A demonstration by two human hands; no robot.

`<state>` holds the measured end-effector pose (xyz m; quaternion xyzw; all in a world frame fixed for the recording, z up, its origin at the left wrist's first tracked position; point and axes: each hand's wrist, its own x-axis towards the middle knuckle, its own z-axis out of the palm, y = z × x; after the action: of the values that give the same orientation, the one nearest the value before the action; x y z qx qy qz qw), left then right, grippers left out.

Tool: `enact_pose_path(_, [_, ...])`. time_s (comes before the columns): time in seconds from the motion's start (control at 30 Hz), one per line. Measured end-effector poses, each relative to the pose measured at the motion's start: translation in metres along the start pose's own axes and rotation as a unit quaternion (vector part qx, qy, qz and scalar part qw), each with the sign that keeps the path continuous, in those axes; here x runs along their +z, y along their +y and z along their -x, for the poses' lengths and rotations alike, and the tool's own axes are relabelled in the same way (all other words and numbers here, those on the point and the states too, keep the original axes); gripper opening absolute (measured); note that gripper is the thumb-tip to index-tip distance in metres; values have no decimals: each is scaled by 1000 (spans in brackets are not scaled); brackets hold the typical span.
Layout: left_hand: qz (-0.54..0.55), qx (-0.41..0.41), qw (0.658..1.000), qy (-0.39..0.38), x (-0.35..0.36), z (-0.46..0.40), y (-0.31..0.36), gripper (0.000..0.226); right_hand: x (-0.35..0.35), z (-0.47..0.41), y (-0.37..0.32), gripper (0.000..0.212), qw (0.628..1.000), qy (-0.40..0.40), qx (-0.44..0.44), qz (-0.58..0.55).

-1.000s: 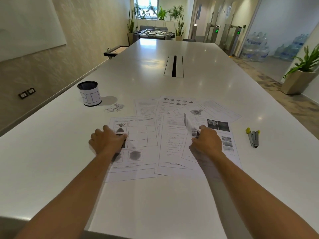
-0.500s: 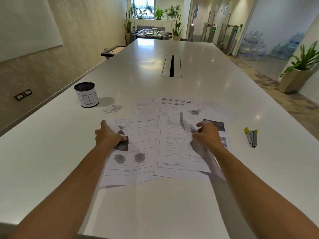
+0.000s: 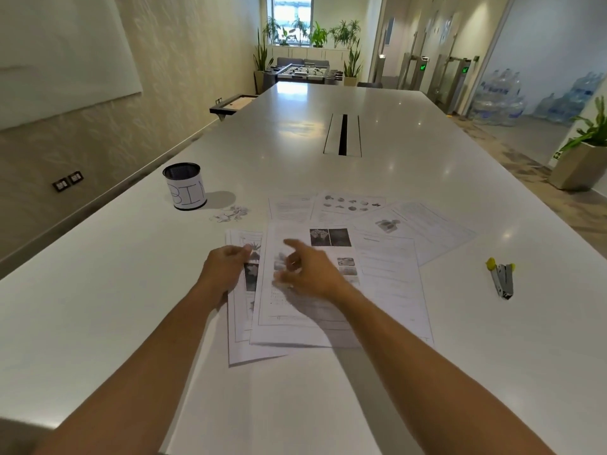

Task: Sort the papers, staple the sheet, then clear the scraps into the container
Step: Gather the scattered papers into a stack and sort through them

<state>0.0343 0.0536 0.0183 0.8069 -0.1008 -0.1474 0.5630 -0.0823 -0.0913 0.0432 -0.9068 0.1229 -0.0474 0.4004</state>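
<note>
Several printed papers lie fanned out on the white table (image 3: 98, 307). A sheet with photos (image 3: 308, 320) lies over the left-hand picture sheet (image 3: 241, 330). My left hand (image 3: 225, 269) rests at their shared edge, its fingers curled onto the picture sheet. Just above the photo sheet, blurred, my right hand (image 3: 308, 272) hovers with fingers spread and holds nothing. A text sheet (image 3: 391, 280) lies to the right, with more sheets (image 3: 348, 205) behind. Paper scraps (image 3: 230, 214) lie beside the black mesh cup marked BIN (image 3: 186, 188). The stapler (image 3: 502, 277) lies at the right.
A cable slot (image 3: 342, 134) runs along the table's middle, farther off. A wall with a whiteboard is to the left, and a potted plant (image 3: 581, 159) stands on the floor to the right. The near table edge is just below my forearms.
My right hand has carried the photo sheet leftward and laid it over the left picture sheet, then let go. My left hand stayed at the left sheet, shifting slightly right.
</note>
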Motion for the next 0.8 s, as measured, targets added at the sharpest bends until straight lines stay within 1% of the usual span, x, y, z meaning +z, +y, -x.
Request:
enact_pose_path(0.03, [-8, -2, 1000, 0, 0, -1, -1, 31, 9, 0, 0, 74, 999, -34, -3, 17])
enact_pose_path(0.07, [-6, -7, 1000, -7, -2, -1, -2, 36, 17, 0, 1, 75, 998, -54, -5, 25])
enact_pose_path(0.17, [32, -4, 999, -42, -2, -3, -7, 31, 29, 1, 5, 69, 998, -55, -5, 22])
enact_pose_path(0.2, [25, 2, 999, -47, -2, -1, -8, 31, 30, 1, 6, 67, 998, -52, -7, 21])
enact_pose_path(0.23, [14, 9, 999, -45, 0, 0, -9, 36, 30, 1, 7, 64, 999, -50, -11, 18])
enact_pose_path(0.3, [2, 22, 999, -35, 4, 2, -9, 58, 28, 4, 8, 59, 999, -38, -20, -1])
enact_pose_path(0.33, [1, 26, 999, -32, 5, 4, -8, 67, 25, 5, 10, 57, 1000, -16, -23, -7])
enact_pose_path(0.4, [14, 33, 999, -33, 6, 6, -4, 83, 16, 6, 19, 53, 997, 74, -15, 8])
enact_pose_path(0.47, [47, 35, 997, -46, 5, 7, -2, 97, 6, 4, 37, 54, 981, 172, 24, 82])
enact_pose_path(0.5, [62, 37, 996, -54, 5, 7, -2, 104, 1, 4, 47, 58, 971, 190, 49, 139])
enact_pose_path(0.53, [73, 39, 995, -62, 5, 8, -2, 111, -2, 5, 57, 64, 962, 177, 77, 191])
enact_pose_path(0.57, [82, 38, 994, -66, 6, 7, -2, 116, -3, 7, 66, 69, 958, 146, 102, 226])
enact_pose_path(0.63, [85, 14, 994, -63, 9, 8, -1, 123, 0, 12, 77, 76, 955, 95, 118, 257])
enact_pose_path(0.67, [76, -1, 995, -58, 12, 8, 0, 123, 3, 13, 79, 77, 955, 85, 112, 261])
enact_pose_path(0.73, [70, -22, 996, -45, 19, 10, 2, 119, 10, 14, 76, 79, 958, 78, 96, 257])
enact_pose_path(0.8, [74, -34, 996, -29, 24, 8, 2, 103, 14, 12, 70, 79, 964, 68, 85, 244])
